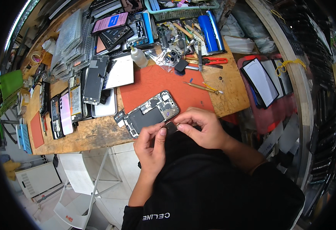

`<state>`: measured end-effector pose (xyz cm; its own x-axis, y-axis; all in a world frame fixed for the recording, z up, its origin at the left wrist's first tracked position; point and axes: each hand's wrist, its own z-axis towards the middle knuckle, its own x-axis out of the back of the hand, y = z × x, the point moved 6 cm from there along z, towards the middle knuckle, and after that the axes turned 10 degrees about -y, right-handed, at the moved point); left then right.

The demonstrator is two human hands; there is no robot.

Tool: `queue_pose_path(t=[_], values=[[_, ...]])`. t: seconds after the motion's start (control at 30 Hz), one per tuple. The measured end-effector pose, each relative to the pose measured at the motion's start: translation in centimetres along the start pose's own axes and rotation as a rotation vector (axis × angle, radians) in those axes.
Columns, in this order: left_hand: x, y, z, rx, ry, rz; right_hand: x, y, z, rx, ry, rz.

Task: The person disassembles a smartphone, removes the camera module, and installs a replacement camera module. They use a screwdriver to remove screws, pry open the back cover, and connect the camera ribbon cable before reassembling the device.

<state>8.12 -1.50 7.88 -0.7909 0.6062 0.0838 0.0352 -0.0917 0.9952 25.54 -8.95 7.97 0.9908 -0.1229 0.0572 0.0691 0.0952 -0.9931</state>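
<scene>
Close to my body, just off the table's front edge, my left hand (pixel 152 145) pinches one side of a small dark piece (pixel 171 128). Opposite it, my right hand (pixel 200 128) pinches the other side, thumb and fingertips together. The piece is too small and too covered by fingers for me to tell its kind. Beyond my hands, an opened smartphone (pixel 144 119) lies tilted, its circuit boards, camera area and black battery exposed. It rests partly on an orange-red mat (pixel 145 82). A small black-and-white card or label (pixel 119 116) sits at its left corner.
Stacked phone parts (pixel 95 80) crowd the left side. On the mat stands a white bottle (pixel 138 57); a precision screwdriver (pixel 201 87) lies at right. Red-handled pliers (pixel 214 60), a blue roll-shaped object (pixel 211 32) and a basket (pixel 183 13) sit farther back. A folding chair (pixel 75 191) stands below left.
</scene>
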Motion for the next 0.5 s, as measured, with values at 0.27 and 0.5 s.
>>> queue_pose_path(t=[0.27, 0.5], values=[[0.2, -0.7, 0.6, 0.153, -0.003, -0.225, 0.3, 1.0, -0.9, -0.100, 0.013, 0.176], [0.4, -1.0, 1.0, 0.207, -0.044, -0.360, 0.4, 0.9, -0.6, -0.149, -0.030, 0.306]])
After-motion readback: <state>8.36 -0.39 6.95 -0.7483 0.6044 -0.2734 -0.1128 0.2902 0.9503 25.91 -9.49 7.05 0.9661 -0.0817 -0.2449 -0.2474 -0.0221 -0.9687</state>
